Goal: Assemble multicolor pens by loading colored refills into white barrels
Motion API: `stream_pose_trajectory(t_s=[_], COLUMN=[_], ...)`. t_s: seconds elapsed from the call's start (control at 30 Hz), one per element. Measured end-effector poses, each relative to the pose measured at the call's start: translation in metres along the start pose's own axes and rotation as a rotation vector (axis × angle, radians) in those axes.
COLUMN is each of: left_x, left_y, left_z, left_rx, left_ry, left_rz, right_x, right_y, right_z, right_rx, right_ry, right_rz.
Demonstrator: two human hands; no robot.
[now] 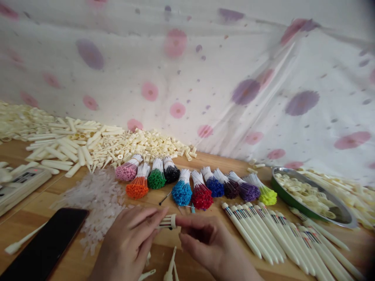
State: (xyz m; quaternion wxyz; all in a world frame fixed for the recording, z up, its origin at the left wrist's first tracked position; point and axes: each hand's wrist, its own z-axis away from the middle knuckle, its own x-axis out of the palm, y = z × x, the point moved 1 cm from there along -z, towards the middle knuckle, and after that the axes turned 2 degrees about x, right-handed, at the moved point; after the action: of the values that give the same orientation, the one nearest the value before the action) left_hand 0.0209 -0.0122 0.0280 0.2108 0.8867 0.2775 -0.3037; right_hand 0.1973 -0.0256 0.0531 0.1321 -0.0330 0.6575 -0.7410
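**Slotted piece pinched at lower centre, ringed end left bare**

Pinching a slotted cream piece (168,221) at the lower centre of the frame, closed firmly about it with the left grip (127,242), probably to steady it with the ringed end free. Touching that end with the index fingertip of the right grip (209,244); slightly parted there between thumb and index, with nothing visible in the gap. Showing dark lines through the slots, too fine to identify.

Just above, in an uneven row across mid-frame, colour-tipped bundles (202,195), gathered by shade with tips turned towards the hands, presumably for easy choosing. At lower right, multi-coloured pens (249,230) laid side by side at a slant, likely for tidy counting. Beyond, at the right, a shallow bowl (344,217) of cream rings, perhaps to stop any rolling.

At left, cream tubes (67,148) heaped towards the back of the worktop (162,255), apparently to free room in front. Nearer, a spread of clear bits (96,199) and a dark phone (43,246), just beside the left grip.
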Motion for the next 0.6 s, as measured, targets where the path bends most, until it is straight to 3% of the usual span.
stream_pose_trajectory(t_s=[0.1,0.27,0.6], left_x=[-0.002,-0.005,-0.001], left_y=[0.001,0.004,0.004], left_z=[-0.002,-0.006,-0.007], left_rx=[0.017,0.055,0.080], left_ry=[-0.008,0.018,0.006], left_rz=[-0.039,-0.097,-0.164], right_x=[0.005,0.013,0.018], right_y=[0.005,0.016,0.029], right_z=[-0.003,-0.004,-0.003], right_rx=[0.073,0.024,-0.199], right_ry=[0.009,0.159,0.206], right_rz=[-0.154,-0.227,0.041])
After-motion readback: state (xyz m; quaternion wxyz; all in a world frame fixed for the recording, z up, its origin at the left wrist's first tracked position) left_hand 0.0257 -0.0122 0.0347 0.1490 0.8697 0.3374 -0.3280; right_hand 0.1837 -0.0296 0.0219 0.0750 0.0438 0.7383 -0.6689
